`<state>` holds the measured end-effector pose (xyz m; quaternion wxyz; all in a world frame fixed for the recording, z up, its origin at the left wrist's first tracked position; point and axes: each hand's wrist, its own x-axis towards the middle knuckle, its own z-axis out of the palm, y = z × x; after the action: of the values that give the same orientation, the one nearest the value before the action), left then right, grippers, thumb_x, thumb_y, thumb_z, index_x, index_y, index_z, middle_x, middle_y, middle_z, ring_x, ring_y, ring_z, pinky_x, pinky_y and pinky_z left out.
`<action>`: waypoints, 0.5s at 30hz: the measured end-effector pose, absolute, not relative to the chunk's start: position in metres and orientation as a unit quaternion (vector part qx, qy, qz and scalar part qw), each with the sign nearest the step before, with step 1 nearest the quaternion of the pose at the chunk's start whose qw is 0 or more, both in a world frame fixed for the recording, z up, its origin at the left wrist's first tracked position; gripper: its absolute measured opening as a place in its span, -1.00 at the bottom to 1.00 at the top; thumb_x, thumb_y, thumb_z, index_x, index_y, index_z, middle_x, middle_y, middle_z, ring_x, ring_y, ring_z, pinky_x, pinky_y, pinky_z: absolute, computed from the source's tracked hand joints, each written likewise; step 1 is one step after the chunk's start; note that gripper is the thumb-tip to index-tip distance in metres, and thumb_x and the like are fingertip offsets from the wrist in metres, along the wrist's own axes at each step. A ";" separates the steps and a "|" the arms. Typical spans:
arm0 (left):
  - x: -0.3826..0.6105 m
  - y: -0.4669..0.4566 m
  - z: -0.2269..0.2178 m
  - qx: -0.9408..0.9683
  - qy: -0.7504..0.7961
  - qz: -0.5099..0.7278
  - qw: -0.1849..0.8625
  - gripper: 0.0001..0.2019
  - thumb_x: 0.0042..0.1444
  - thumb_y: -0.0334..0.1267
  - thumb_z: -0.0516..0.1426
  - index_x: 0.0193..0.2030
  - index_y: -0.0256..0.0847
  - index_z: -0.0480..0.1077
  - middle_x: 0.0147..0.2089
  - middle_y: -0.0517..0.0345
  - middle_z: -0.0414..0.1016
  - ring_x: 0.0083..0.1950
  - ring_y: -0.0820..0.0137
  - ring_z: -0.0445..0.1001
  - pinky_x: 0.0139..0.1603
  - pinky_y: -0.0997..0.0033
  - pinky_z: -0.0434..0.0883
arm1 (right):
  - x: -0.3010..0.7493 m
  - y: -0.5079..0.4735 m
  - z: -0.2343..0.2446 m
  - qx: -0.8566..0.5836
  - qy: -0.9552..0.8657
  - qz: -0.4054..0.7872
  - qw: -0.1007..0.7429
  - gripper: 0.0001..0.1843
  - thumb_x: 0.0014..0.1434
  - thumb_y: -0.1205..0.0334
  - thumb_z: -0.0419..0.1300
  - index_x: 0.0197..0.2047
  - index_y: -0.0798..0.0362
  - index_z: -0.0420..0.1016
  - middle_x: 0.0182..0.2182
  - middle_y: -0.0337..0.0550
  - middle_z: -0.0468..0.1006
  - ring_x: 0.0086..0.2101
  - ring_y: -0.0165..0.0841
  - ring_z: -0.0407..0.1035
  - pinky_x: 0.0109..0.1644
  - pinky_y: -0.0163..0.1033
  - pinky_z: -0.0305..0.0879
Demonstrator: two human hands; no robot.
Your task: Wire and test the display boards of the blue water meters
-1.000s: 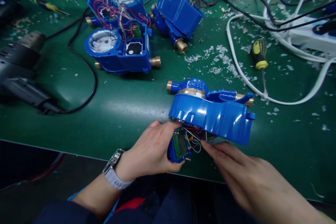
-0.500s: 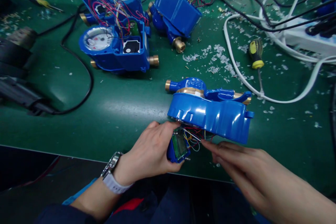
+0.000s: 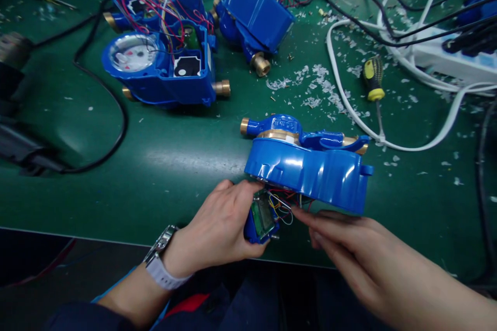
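Observation:
My left hand (image 3: 221,225) is closed around a small blue housing (image 3: 251,231) that carries a green circuit board with a display (image 3: 264,213). A blue water meter (image 3: 306,165) with brass ends lies on its side just beyond, its open face toward me. Thin coloured wires (image 3: 280,207) run between the board and the meter. My right hand (image 3: 349,238) grips a thin metal tool (image 3: 280,200), its tip at the board's upper edge. The tool's handle is hidden by my fingers, so its kind cannot be made out.
More blue water meters (image 3: 163,75) with loose wires stand at the back left. A yellow-black screwdriver (image 3: 374,80) lies right, by a white cable (image 3: 337,77) and power strip (image 3: 458,54). White scraps (image 3: 322,83) litter the green table (image 3: 174,139). A dark corded tool (image 3: 27,145) sits left.
The view has shifted a little, so the things on the table appear farther left. Both hands keep nearly the same hold, with the tool tip still at the board's upper edge.

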<state>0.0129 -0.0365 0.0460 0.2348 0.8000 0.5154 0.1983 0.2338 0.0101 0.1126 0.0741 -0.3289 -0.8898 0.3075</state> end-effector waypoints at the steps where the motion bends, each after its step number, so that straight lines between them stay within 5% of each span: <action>1: 0.013 -0.036 0.047 0.800 0.515 0.198 0.235 -0.37 -0.12 -0.16 0.26 0.07 -0.34 0.14 -0.07 -0.17 0.50 -0.14 0.06 0.53 -0.16 0.05 0.43 | 0.236 0.008 0.110 -0.316 -0.905 0.277 0.063 -0.45 0.07 0.58 -0.09 0.05 0.24 0.51 -0.19 0.08 0.64 -0.30 -0.18 0.59 -0.28 -0.19 0.57; 4: 0.013 -0.036 0.049 0.798 0.518 0.194 0.239 -0.38 -0.12 -0.18 0.26 0.06 -0.32 0.14 -0.08 -0.13 0.50 -0.14 0.06 0.53 -0.15 0.06 0.43 | 0.237 0.001 0.104 -0.294 -0.931 0.212 0.043 -0.40 -0.02 0.61 -0.11 0.04 0.33 0.50 -0.23 0.16 0.63 -0.39 -0.11 0.59 -0.41 -0.10 0.58; 11: 0.013 -0.036 0.049 0.800 0.520 0.186 0.236 -0.40 -0.10 -0.19 0.24 0.07 -0.33 0.14 -0.06 -0.17 0.50 -0.13 0.07 0.53 -0.15 0.06 0.43 | 0.229 0.006 0.112 -0.369 -0.866 0.328 0.072 -0.55 0.20 0.52 -0.08 0.04 0.20 0.51 -0.19 0.00 0.65 -0.19 -0.34 0.57 -0.12 -0.39 0.49; 15: 0.012 -0.037 0.050 0.800 0.519 0.190 0.233 -0.38 -0.10 -0.17 0.25 0.07 -0.34 0.14 -0.04 -0.19 0.49 -0.12 0.06 0.53 -0.13 0.05 0.44 | 0.234 0.006 0.107 -0.312 -0.913 0.260 0.043 -0.43 0.06 0.57 -0.11 0.08 0.28 0.49 -0.09 0.15 0.60 -0.26 -0.16 0.59 -0.27 -0.17 0.57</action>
<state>0.0123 -0.0365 0.0496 0.2332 0.8001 0.5191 0.1900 0.2342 0.0061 0.1070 0.0430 -0.3124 -0.9127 0.2599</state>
